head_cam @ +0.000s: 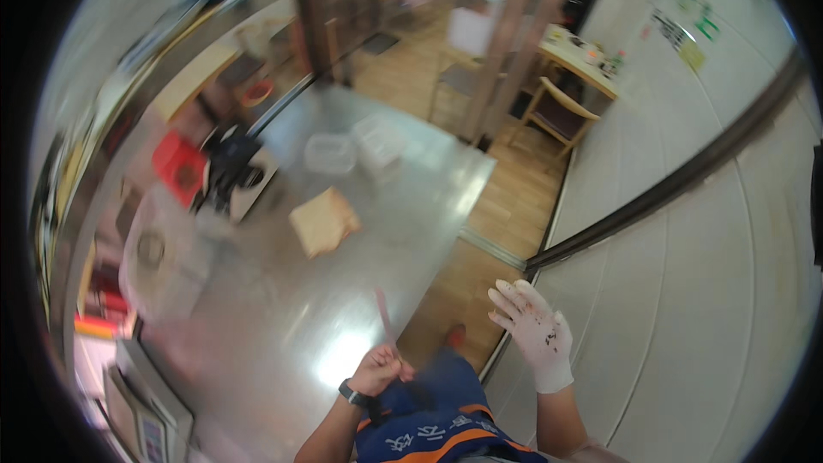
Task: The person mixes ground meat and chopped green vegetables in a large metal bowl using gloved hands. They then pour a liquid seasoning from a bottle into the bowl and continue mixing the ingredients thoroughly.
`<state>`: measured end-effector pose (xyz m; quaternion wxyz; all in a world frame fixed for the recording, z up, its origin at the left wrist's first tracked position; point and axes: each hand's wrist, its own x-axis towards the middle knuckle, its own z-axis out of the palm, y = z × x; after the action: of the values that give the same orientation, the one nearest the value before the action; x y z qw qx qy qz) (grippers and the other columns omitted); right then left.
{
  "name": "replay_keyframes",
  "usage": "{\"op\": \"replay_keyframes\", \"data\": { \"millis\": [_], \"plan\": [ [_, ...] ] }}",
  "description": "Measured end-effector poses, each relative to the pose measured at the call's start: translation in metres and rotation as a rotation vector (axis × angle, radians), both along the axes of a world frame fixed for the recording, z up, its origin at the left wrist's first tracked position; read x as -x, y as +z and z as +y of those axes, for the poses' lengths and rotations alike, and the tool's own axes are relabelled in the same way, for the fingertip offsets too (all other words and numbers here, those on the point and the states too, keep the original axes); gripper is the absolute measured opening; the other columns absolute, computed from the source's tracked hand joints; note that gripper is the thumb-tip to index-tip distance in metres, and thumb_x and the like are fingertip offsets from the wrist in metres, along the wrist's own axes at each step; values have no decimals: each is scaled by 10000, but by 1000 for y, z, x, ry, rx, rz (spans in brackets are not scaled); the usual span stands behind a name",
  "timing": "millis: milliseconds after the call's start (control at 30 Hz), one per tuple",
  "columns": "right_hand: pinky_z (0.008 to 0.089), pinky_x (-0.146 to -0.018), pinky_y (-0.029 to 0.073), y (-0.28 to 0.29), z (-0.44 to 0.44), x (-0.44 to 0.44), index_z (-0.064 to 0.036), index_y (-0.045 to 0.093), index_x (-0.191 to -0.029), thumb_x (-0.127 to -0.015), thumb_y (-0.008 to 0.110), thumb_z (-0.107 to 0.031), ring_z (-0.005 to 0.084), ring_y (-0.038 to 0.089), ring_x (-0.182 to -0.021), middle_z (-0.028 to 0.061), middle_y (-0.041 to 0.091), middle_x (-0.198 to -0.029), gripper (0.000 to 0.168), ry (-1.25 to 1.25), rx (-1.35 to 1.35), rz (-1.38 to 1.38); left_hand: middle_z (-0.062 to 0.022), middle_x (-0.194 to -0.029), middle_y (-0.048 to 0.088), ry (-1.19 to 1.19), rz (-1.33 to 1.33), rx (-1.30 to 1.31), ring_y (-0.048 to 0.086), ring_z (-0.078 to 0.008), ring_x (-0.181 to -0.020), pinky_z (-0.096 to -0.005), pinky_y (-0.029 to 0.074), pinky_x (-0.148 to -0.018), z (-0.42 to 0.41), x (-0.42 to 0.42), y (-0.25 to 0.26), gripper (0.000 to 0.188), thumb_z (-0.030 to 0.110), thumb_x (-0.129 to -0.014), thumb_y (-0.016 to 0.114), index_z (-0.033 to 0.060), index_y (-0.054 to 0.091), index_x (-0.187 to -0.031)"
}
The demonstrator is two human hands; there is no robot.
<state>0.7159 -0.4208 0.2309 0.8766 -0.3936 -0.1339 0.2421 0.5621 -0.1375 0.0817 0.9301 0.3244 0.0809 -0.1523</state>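
Observation:
My left hand (384,370), bare and with a dark watch at the wrist, is closed on one end of a thin pink strip (384,315) in front of my blue apron. The strip points away over the edge of a metal table (411,206). To the right, my right hand (532,328) wears a white glove with dark and reddish specks on it. Its fingers are spread and it holds nothing. Farther off on the table lies a tan, squarish cloth or paper piece (321,222), touched by neither hand.
Clear plastic containers (331,153) stand near the table's far side. A black bag-like bundle (235,157) and a red container (179,167) are at the left, with a translucent plastic bag (167,257) nearer. A white panelled wall (643,308) rises on the right.

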Motion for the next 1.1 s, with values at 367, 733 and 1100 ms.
{"op": "replay_keyframes", "data": {
  "millis": [367, 733, 1100],
  "plan": [
    [525, -1146, 262, 11, -190, -190, -49, 243, -1547, -937, 484, -560, 431, 246, -1455, 272, 271, -1560, 832, -362, -162, -20, -164, -1001, 719, -453, -28, 44, 707, -226, -883, -320, 556, -762, -172, -298, 29, 249, 94, -963, 615, 33, 568, -1199],
    [518, -1170, 228, 11, -244, -497, -54, 197, -1558, -890, 596, -540, 409, 243, -1462, 266, 251, -1569, 918, -277, -285, 29, -121, -985, 706, -370, 4, -384, 664, -173, -823, -299, 525, -751, -279, -596, -10, 152, 39, -942, 546, -6, 602, -1076],
    [540, -1169, 223, 1, -237, -793, -56, 198, -1558, -892, 589, -554, 429, 193, -1474, 256, 193, -1591, 919, -77, -373, 96, 19, -507, 429, 201, 442, -775, 414, -135, -428, -304, 312, -435, -284, -957, -129, 494, 506, -901, 617, 95, 541, -638]
  ]
}}
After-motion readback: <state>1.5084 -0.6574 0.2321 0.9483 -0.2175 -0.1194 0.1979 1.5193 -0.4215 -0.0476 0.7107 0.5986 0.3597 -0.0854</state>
